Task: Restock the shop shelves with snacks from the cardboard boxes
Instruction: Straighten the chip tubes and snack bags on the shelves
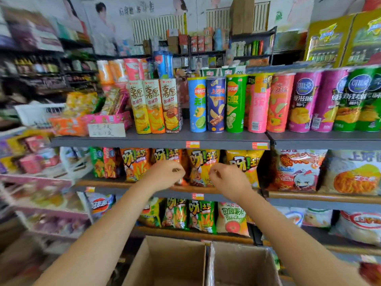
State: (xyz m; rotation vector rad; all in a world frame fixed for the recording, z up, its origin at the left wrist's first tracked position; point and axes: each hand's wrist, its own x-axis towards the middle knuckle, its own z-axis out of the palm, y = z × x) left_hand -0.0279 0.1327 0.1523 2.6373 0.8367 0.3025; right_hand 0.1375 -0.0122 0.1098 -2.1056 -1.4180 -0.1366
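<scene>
yellow snack bag (201, 168) stands upright on the middle shelf (206, 195), directly ahead between both hands, long axis vertical; left hand (168, 172) and right hand (225, 176) look equally near, fingers curled and apparently pinching its side edges; cardboard boxes (171, 263) sit below

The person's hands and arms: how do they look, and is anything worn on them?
Both forearms are bare up to the bottom edge of the picture, so no sleeve shows. The left hand and the right hand wear no gloves. I can see no watch, bracelet or ring on either wrist or hand, though the picture is somewhat blurred, so a thin ring could be missed.
</scene>
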